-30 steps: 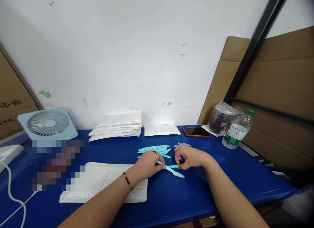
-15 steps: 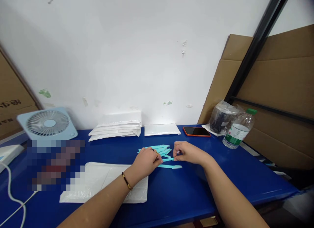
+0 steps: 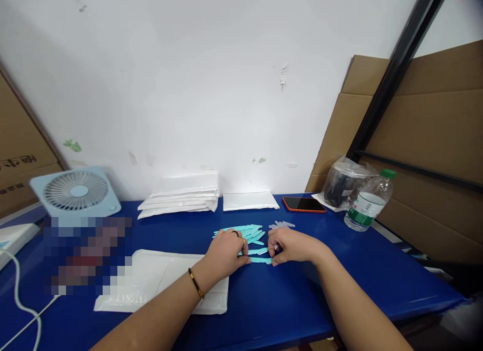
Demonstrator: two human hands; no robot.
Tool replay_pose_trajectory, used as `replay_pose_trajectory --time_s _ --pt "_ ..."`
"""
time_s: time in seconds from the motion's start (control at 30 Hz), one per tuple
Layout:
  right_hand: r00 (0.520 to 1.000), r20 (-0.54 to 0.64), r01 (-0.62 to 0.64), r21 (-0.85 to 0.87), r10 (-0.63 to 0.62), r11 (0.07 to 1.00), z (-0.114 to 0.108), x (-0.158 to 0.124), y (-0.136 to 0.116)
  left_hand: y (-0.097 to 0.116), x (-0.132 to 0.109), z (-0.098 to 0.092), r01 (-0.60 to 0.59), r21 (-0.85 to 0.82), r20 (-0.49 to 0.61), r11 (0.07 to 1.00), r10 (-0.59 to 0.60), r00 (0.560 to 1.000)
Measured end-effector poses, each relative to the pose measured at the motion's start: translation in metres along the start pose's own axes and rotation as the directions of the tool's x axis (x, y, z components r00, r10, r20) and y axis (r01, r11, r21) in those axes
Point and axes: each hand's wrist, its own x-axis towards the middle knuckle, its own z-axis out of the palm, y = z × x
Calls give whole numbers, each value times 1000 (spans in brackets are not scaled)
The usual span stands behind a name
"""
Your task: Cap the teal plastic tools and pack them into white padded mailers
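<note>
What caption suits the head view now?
Both hands at the ends of a teal stick, a teal pile behind.

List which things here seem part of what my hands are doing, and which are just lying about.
Likely the job:
slim turquoise plastic sticks, between left hand and right hand
small translucent plastic strips
flat white front envelope, perhaps

Probably just lying about:
pale-blue square plastic fan
rectangular orange-edged black phone
clear green-capped plastic bottle
</note>
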Motion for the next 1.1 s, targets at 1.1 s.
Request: replay_pose_trajectory --time_s 1.1 --pt "849 -472 -242 53 238 969 -24 -18 51 15 -16 4 -64 -120 247 991 92 965"
